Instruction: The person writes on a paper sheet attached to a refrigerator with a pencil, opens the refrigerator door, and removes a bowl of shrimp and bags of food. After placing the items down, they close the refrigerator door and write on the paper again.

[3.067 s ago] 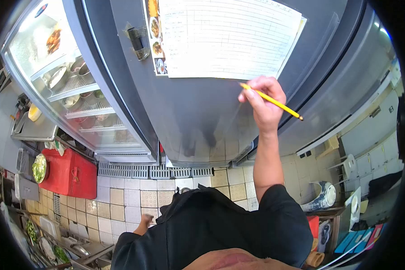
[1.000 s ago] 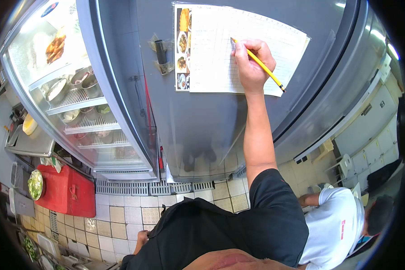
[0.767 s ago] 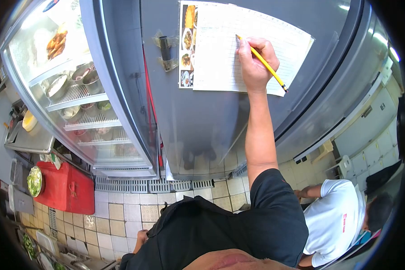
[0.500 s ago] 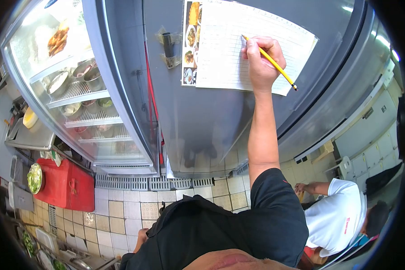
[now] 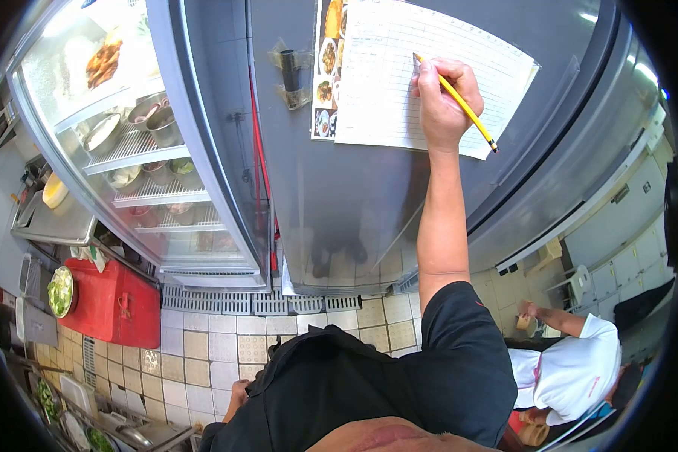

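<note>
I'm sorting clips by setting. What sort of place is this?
Most likely a commercial kitchen. A glass-door fridge holds metal bowls on wire shelves, a ruled log sheet hangs on a steel fridge door, where the right hand holds a pencil, and the floor is tiled.

Refrigerator door (image 5: pixel 354 203): brushed metal, smooth, with a dull sheen that reflects the floor. Ruled sheet (image 5: pixel 399 83): matt white paper. Pencil (image 5: pixel 459 105): glossy yellow finish. Picture strip (image 5: pixel 325 68): glossy. Adjacent cabinet door (image 5: pixel 128 151): clear glass. Floor tiles (image 5: pixel 218 339): textured, worn. Cooler box (image 5: pixel 113 301): red plastic.
</note>
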`<state>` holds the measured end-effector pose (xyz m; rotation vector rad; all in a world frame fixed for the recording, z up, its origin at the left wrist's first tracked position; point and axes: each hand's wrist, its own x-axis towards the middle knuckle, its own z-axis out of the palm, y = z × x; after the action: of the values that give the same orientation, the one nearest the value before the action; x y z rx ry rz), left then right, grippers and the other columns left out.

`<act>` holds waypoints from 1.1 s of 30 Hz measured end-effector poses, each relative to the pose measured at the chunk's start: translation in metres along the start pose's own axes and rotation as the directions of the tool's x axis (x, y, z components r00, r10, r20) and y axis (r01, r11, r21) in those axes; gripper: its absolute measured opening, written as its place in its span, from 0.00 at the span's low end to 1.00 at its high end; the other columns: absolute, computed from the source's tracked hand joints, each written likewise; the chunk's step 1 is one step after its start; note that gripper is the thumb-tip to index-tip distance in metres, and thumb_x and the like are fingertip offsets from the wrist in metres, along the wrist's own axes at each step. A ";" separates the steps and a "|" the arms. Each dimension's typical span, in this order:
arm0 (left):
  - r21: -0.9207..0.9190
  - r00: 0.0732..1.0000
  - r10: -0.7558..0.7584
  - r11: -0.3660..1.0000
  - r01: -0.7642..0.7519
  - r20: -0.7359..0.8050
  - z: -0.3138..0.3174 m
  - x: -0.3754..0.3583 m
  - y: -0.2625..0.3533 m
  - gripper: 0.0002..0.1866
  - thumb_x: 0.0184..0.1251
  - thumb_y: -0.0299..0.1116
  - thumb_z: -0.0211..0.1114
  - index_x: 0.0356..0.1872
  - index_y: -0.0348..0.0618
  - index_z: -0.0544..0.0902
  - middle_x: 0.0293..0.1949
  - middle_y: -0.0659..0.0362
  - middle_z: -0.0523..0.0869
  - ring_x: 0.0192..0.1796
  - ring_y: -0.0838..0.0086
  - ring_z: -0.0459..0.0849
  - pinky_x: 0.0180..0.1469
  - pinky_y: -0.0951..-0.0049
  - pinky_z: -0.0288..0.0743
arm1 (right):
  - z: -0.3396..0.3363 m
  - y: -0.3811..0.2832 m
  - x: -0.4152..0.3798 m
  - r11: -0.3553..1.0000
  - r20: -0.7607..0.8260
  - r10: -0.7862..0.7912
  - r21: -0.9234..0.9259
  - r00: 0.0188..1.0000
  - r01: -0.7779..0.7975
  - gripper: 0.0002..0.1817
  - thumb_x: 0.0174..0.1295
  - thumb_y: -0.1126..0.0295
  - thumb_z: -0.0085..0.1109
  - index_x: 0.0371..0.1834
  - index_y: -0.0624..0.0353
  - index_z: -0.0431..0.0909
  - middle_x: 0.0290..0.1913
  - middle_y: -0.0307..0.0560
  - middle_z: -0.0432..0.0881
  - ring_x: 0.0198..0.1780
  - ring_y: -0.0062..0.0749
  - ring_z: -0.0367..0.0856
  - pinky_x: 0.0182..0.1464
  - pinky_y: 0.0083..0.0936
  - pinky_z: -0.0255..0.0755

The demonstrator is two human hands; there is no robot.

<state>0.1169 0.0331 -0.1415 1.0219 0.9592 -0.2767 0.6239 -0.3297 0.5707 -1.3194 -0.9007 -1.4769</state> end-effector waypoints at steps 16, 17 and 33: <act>-0.009 1.000 0.015 1.000 -0.015 0.013 -0.016 0.018 -0.009 0.11 0.55 0.18 0.64 0.39 0.22 0.79 0.32 0.48 0.85 0.32 0.61 0.84 0.38 0.63 0.79 | -0.005 -0.002 0.001 0.999 0.037 -0.009 -0.040 0.999 0.010 0.07 0.50 0.82 0.63 0.24 0.59 0.75 0.23 0.41 0.80 0.24 0.18 0.78 0.28 0.14 0.72; -0.007 1.000 0.007 1.000 -0.007 0.004 -0.015 0.023 -0.007 0.10 0.55 0.19 0.64 0.38 0.22 0.80 0.32 0.48 0.85 0.32 0.62 0.84 0.37 0.63 0.79 | -0.007 -0.005 0.002 0.999 0.050 0.000 -0.041 0.999 0.002 0.07 0.50 0.83 0.63 0.23 0.59 0.74 0.23 0.41 0.80 0.24 0.18 0.78 0.28 0.14 0.71; 0.637 0.973 0.189 0.768 -0.064 -0.129 -0.009 0.004 -0.013 0.13 0.59 0.34 0.62 0.39 0.36 0.86 0.30 0.51 0.87 0.31 0.63 0.86 0.36 0.66 0.78 | -0.009 -0.046 0.002 0.823 0.276 0.376 0.340 0.885 -0.456 0.05 0.61 0.81 0.57 0.29 0.61 0.72 0.25 0.43 0.78 0.23 0.20 0.77 0.25 0.16 0.74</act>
<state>0.1063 0.0349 -0.1536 1.7571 0.9789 -0.4096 0.5779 -0.3244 0.5740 -1.2661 -0.9058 -0.7789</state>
